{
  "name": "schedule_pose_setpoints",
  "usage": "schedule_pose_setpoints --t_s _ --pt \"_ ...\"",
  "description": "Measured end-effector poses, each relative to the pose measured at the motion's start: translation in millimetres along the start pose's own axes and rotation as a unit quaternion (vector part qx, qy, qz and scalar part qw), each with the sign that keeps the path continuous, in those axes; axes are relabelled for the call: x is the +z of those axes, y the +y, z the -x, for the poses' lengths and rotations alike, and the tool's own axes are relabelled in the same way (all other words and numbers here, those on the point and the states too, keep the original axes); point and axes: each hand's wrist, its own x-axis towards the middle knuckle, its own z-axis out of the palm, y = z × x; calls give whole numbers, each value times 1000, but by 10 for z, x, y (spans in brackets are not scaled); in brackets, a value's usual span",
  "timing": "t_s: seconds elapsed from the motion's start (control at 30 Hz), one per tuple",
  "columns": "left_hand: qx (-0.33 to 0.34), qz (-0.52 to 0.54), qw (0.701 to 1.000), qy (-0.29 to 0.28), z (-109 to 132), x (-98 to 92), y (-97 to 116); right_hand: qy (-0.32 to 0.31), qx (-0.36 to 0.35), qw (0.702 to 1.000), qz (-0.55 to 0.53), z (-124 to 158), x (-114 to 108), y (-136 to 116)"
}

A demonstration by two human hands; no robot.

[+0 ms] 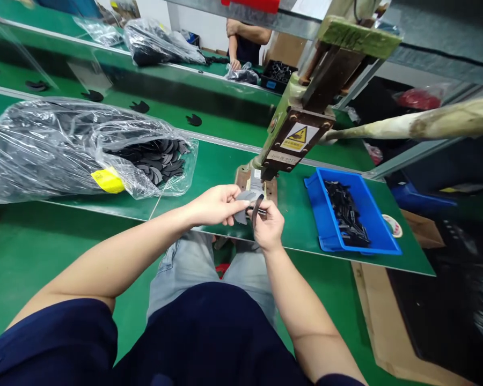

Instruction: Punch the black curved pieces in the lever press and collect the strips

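My left hand (221,206) pinches a flat grey plastic piece (241,215) between thumb and fingers. Close against it, my right hand (269,225) is closed on a black curved strip (257,209); the two parts meet or overlap, and I cannot tell whether they are joined. Both hands are just in front of the base of a hand press (293,136), which carries a yellow warning label. To the left lies a clear plastic bag (64,150) full of similar dark grey pieces (161,158). A blue bin (317,214) of small black parts (346,212) stands on the right.
The press lever (418,122) sticks out to the right above the bin. A roll of tape (393,226) lies beside the bin. Behind, several dark pieces (139,106) lie along a green conveyor (225,126). Across it are another person's arms (241,40) and a black crate (279,75).
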Motion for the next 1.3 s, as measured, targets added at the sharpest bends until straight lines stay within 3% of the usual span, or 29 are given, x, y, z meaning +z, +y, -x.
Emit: schedule_pose_setpoints --t_s 0.3,0.57,0.73,0.9,1.07,1.13,1.2,1.3 --pt "-69 69 992 -75 -42 -60 14 -2 -21 999 46 100 27 -95" --pt "-39 -49 998 -6 -68 -181 -44 -110 -86 975 171 -68 -246 -207" --pt "53 -101 988 108 27 -115 -50 -117 -124 965 200 -70 -271 -229" --pt "-3 -22 999 31 4 -69 -74 -120 -132 963 202 -55 -278 -222" --pt "-65 64 994 -56 -51 -224 -137 -126 -112 968 183 -6 -334 -222" --pt "-58 71 996 -5 -111 -356 -243 -110 -95 973 178 47 -420 -216" --pt "-69 81 990 95 -249 -524 -395 -79 -76 978 176 125 -547 -208" --pt "-143 107 961 212 -648 -790 -590 -46 -63 981 178 273 -750 -216"
